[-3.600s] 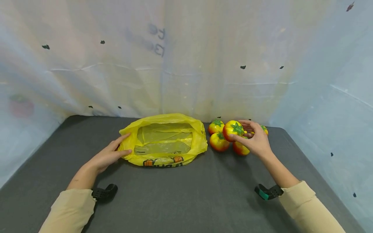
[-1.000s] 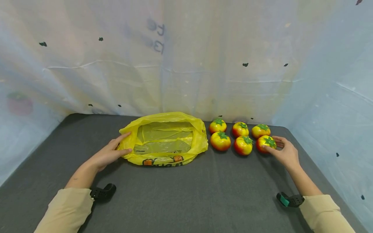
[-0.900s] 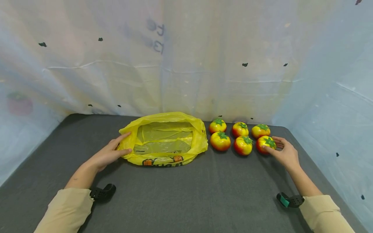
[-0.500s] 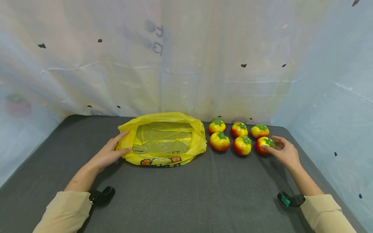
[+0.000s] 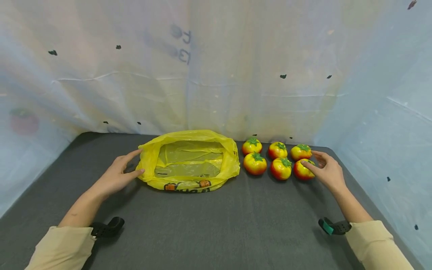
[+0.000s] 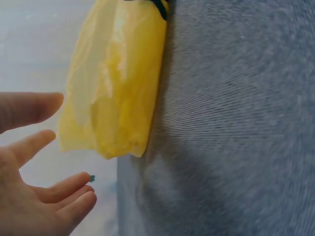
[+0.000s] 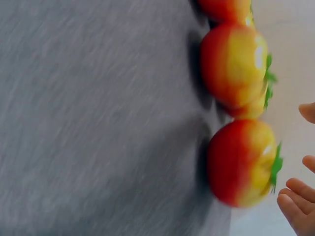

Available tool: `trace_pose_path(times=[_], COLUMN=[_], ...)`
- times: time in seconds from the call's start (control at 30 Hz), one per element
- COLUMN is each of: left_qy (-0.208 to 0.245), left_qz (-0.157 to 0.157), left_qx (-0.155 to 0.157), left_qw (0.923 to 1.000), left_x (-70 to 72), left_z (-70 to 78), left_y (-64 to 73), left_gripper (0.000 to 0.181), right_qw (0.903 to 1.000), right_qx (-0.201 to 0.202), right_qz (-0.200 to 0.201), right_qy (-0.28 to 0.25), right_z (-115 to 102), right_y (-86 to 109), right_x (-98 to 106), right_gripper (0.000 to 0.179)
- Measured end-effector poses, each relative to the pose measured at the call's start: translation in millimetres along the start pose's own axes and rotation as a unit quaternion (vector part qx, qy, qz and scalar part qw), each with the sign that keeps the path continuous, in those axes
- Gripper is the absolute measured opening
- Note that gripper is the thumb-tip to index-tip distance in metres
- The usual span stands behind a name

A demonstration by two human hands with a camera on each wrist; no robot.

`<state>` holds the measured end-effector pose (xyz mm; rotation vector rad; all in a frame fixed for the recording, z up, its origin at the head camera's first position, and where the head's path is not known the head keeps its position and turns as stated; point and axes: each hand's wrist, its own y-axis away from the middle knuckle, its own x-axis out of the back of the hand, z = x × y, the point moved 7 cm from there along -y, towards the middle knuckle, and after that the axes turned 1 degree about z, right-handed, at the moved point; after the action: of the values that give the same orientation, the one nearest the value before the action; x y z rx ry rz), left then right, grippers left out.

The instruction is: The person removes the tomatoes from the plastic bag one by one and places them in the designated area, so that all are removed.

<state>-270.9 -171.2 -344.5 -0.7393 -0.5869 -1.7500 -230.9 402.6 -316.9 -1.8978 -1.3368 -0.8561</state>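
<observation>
bag [image 5: 189,163] mid-table [image 5: 216,225], six tomatoes [image 5: 255,164] in two rows just right of it, against the back curtain [image 5: 216,75]

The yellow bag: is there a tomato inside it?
No, the yellow bag lies open and holds nothing; all six tomatoes sit on the table beside it.

Left hand [image 5: 116,175]: drawn back from the yellow bag [image 5: 190,161], fingers straightened and now just clear of its left edge, where earlier they rested on the rim; right hand [image 5: 324,171]: had set the carried tomato [image 5: 302,169] down at the near right of the group, completing two rows of three; fingers now loosened beside it.
</observation>
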Motion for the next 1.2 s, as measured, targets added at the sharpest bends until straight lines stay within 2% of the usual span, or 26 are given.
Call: trace_pose_path(times=[0.17, 0.43, 0.7, 0.93, 1.2], left_qy=[-0.038, -0.091, -0.153, -0.196, -0.223], left_qz=[0.048, 0.113, 0.123, 0.133, 0.141], left_qx=[-0.032, -0.089, -0.114, -0.151, -0.147], left_qw=[0.9976, 0.9854, 0.9738, 0.9597, 0.9532], left_x=[7.7, 9.6, 4.5, 0.2, -1.2], left_z=[11.1, 27.3, 36.2, 44.5, 47.8], left_y=[2.9, 7.4, 12.1, 14.0, 12.9], left_gripper=[0.070, 0.064, 0.062, 0.061, 0.064], right_qw=[0.9985, 0.9905, 0.9791, 0.9625, 0.9570], right_qx=[0.030, 0.089, 0.154, 0.215, 0.249], right_qz=[0.025, 0.049, 0.065, 0.075, 0.058], right_qy=[-0.039, -0.093, -0.115, -0.147, -0.138], right_z=[-21.6, -62.0, -90.9, -116.3, -140.1], right_y=[0.6, 1.8, 5.2, 9.9, 13.5], right_x=[-0.6, -13.2, -33.7, -45.5, -66.2], right_gripper=[0.071, 0.057, 0.039, 0.033, 0.032])
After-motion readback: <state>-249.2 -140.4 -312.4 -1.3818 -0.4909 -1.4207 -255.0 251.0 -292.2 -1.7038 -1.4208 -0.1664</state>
